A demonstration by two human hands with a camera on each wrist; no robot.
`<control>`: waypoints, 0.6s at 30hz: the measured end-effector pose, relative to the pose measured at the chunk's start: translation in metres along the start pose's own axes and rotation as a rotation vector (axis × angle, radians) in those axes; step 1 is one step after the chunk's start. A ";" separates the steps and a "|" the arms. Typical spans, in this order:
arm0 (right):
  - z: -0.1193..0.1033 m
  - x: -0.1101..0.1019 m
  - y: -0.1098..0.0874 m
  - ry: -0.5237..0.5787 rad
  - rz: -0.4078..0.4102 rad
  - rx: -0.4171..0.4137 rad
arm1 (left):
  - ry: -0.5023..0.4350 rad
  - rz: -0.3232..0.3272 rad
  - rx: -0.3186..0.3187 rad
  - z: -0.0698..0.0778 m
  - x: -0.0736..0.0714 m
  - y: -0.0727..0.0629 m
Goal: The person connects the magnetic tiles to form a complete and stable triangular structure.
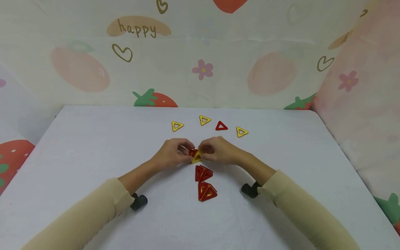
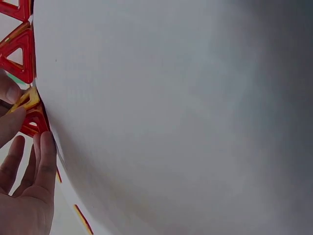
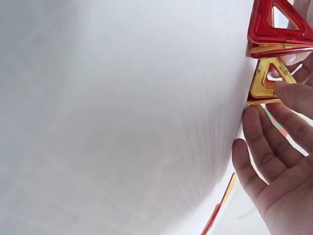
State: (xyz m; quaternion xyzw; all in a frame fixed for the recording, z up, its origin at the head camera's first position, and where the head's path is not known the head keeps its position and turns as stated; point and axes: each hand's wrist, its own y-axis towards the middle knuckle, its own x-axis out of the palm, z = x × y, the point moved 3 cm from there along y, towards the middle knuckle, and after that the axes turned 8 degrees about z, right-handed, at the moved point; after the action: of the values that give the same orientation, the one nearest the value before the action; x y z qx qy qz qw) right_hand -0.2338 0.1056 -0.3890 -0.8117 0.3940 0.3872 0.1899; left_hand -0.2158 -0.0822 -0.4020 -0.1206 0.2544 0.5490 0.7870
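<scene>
In the head view my left hand (image 1: 173,152) and right hand (image 1: 220,150) meet at a small pyramid of triangular magnetic tiles near the middle of the table. Its yellow tile (image 3: 259,92) leans up, pinched between thumb and fingers of the right hand. My left thumb and fingers hold the same pyramid, with a red tile (image 2: 43,123) against the fingertips. Two red pyramids of tiles stand in line nearer to me, a middle one (image 1: 198,173) and a front one (image 1: 201,198). The hands hide part of the held pyramid.
Beyond the hands, flat on the white table (image 1: 93,146), lie a yellow triangle at left (image 1: 174,128), another yellow triangle (image 1: 201,122), a red triangle (image 1: 221,128) and a third yellow triangle at right (image 1: 238,133). A printed cloth (image 1: 231,41) hangs behind the table.
</scene>
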 end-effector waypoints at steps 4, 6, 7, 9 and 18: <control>0.000 0.001 -0.002 0.013 -0.001 -0.017 | 0.002 -0.002 0.005 0.001 0.001 -0.003; -0.001 0.000 -0.003 0.019 -0.001 -0.023 | 0.005 -0.002 0.003 0.001 0.001 -0.003; -0.001 0.000 -0.004 0.020 0.000 -0.026 | 0.006 -0.002 0.004 0.001 0.001 -0.004; 0.000 0.000 -0.004 0.021 0.001 -0.031 | 0.006 -0.005 0.001 0.001 0.002 -0.004; 0.001 0.000 -0.006 0.035 0.004 -0.046 | -0.015 -0.022 0.006 0.006 0.000 -0.004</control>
State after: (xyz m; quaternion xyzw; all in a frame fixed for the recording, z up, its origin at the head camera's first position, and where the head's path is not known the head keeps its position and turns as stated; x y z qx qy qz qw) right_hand -0.2294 0.1098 -0.3895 -0.8217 0.3900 0.3821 0.1634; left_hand -0.2101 -0.0809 -0.3979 -0.1170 0.2486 0.5406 0.7952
